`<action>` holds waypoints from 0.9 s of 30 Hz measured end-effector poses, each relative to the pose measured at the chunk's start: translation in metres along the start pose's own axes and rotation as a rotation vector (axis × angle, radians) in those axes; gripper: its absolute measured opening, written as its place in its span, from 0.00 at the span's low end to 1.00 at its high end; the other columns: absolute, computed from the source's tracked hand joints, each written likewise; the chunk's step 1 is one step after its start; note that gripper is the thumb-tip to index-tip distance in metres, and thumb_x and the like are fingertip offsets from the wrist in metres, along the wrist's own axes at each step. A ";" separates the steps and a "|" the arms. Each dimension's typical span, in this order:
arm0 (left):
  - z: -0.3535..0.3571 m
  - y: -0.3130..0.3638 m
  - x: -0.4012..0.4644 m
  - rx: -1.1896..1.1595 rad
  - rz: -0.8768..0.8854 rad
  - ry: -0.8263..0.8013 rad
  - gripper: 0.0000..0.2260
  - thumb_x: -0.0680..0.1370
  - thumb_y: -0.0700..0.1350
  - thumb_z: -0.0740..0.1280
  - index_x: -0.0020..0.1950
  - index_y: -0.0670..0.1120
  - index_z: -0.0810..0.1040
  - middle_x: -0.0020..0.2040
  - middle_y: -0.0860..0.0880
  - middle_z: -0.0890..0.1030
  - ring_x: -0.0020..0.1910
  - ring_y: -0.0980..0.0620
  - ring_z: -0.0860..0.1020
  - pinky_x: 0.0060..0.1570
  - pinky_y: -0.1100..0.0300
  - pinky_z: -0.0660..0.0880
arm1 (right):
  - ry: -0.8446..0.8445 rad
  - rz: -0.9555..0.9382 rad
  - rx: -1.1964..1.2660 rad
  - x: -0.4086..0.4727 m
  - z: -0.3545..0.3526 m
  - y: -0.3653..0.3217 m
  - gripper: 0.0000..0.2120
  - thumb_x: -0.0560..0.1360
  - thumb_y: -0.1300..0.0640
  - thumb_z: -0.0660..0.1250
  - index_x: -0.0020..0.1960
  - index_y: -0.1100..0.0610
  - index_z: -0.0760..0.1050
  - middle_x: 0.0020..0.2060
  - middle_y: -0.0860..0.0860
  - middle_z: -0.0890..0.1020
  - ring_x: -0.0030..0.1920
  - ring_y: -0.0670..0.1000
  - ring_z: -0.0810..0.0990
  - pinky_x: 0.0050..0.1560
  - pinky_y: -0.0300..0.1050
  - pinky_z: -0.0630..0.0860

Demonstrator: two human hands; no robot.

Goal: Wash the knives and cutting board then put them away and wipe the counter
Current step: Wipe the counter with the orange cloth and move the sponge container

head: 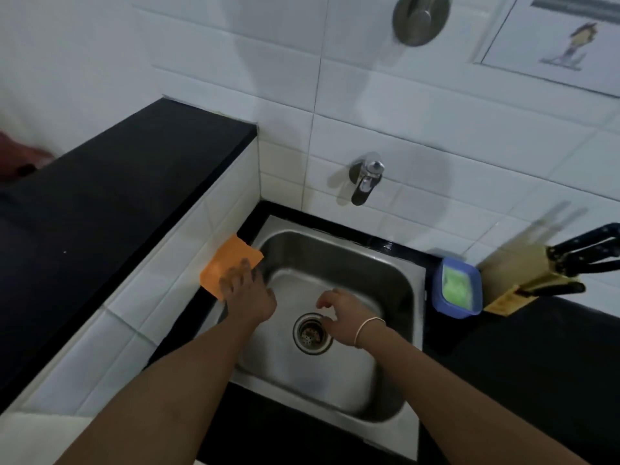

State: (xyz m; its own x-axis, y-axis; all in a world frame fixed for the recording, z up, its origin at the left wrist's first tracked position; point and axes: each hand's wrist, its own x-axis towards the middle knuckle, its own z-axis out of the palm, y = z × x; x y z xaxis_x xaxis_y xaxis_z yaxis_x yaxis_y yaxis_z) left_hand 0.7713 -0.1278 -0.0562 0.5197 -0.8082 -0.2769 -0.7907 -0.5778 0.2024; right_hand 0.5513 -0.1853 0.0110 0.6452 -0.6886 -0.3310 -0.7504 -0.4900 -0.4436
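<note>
An orange cloth [228,263] lies flat at the left rim of the steel sink [396,263], partly against the white tiled side wall. My left hand [246,290] rests on the cloth's near end with its fingers spread. My right hand [342,313] hovers over the sink basin near the drain [312,333], fingers loosely curled and holding nothing. A knife block [523,266] with dark-handled knives [583,253] stands on the black counter [536,364] at the right. No cutting board is in view.
A blue tub [456,286] with a green sponge inside sits between sink and knife block. A wall tap [365,179] juts out above the basin. A raised black ledge [117,203] runs along the left.
</note>
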 end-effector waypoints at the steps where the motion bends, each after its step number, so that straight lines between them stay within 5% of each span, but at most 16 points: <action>1: 0.000 0.000 0.001 -0.011 0.003 0.041 0.30 0.83 0.55 0.58 0.82 0.45 0.57 0.83 0.42 0.50 0.79 0.34 0.52 0.76 0.36 0.48 | 0.014 0.007 0.021 0.003 -0.003 0.000 0.15 0.77 0.54 0.68 0.63 0.50 0.76 0.56 0.48 0.74 0.53 0.51 0.77 0.57 0.46 0.76; 8: -0.027 -0.001 -0.008 -0.243 -0.026 0.303 0.23 0.81 0.49 0.61 0.74 0.44 0.71 0.67 0.42 0.76 0.63 0.38 0.73 0.63 0.43 0.65 | 0.122 -0.014 0.217 0.012 -0.018 -0.002 0.09 0.76 0.57 0.71 0.57 0.52 0.79 0.51 0.48 0.77 0.45 0.47 0.77 0.53 0.41 0.74; 12: -0.055 0.014 -0.029 -0.474 0.086 0.351 0.17 0.77 0.40 0.62 0.66 0.42 0.78 0.57 0.39 0.81 0.55 0.38 0.79 0.53 0.48 0.75 | 0.151 0.000 0.368 0.012 -0.026 0.001 0.08 0.76 0.58 0.71 0.55 0.52 0.79 0.49 0.47 0.80 0.50 0.47 0.78 0.54 0.39 0.71; 14: -0.066 0.029 -0.045 -0.557 0.131 0.347 0.18 0.77 0.37 0.65 0.67 0.40 0.79 0.61 0.39 0.81 0.60 0.38 0.79 0.59 0.52 0.73 | 0.154 0.025 0.487 0.012 -0.027 0.001 0.07 0.77 0.58 0.70 0.55 0.51 0.79 0.49 0.47 0.81 0.52 0.48 0.79 0.55 0.41 0.72; 16: -0.073 0.048 -0.062 -0.645 0.113 0.275 0.19 0.77 0.35 0.66 0.69 0.41 0.79 0.66 0.42 0.80 0.64 0.45 0.78 0.62 0.61 0.70 | 0.143 0.052 0.669 0.008 -0.027 -0.001 0.10 0.79 0.57 0.69 0.59 0.53 0.77 0.53 0.48 0.80 0.57 0.51 0.79 0.56 0.45 0.74; 19: -0.079 0.074 -0.082 -0.855 0.102 0.191 0.17 0.78 0.34 0.67 0.66 0.44 0.82 0.62 0.46 0.82 0.53 0.57 0.79 0.47 0.76 0.71 | 0.051 0.052 0.888 -0.006 -0.030 -0.005 0.20 0.82 0.53 0.65 0.72 0.53 0.69 0.62 0.48 0.74 0.64 0.51 0.74 0.58 0.48 0.70; 21: -0.080 0.090 -0.095 -1.036 0.094 0.121 0.14 0.79 0.35 0.68 0.63 0.45 0.83 0.59 0.47 0.83 0.49 0.61 0.79 0.43 0.76 0.73 | -0.018 0.043 1.007 -0.019 -0.034 -0.007 0.21 0.82 0.48 0.63 0.73 0.49 0.65 0.65 0.47 0.73 0.63 0.50 0.73 0.57 0.49 0.70; 24: -0.086 0.113 -0.112 -1.303 0.044 -0.001 0.13 0.79 0.35 0.68 0.62 0.44 0.83 0.56 0.44 0.84 0.51 0.50 0.83 0.44 0.65 0.78 | -0.071 0.052 1.126 -0.034 -0.037 -0.001 0.18 0.81 0.43 0.64 0.68 0.47 0.70 0.61 0.50 0.79 0.59 0.52 0.79 0.54 0.51 0.77; 27: -0.094 0.127 -0.119 -1.454 0.020 -0.064 0.11 0.81 0.36 0.67 0.62 0.42 0.82 0.54 0.40 0.83 0.49 0.47 0.82 0.43 0.59 0.81 | -0.081 0.066 1.179 -0.046 -0.043 0.007 0.11 0.81 0.51 0.66 0.63 0.51 0.74 0.56 0.55 0.81 0.54 0.55 0.80 0.52 0.56 0.80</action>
State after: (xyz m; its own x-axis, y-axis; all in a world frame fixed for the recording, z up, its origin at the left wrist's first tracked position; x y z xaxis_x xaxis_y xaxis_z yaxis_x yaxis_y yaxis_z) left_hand 0.6390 -0.1155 0.0911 0.4671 -0.8333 -0.2958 0.2419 -0.2013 0.9492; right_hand 0.5105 -0.1804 0.0590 0.6493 -0.6375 -0.4146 -0.2140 0.3700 -0.9040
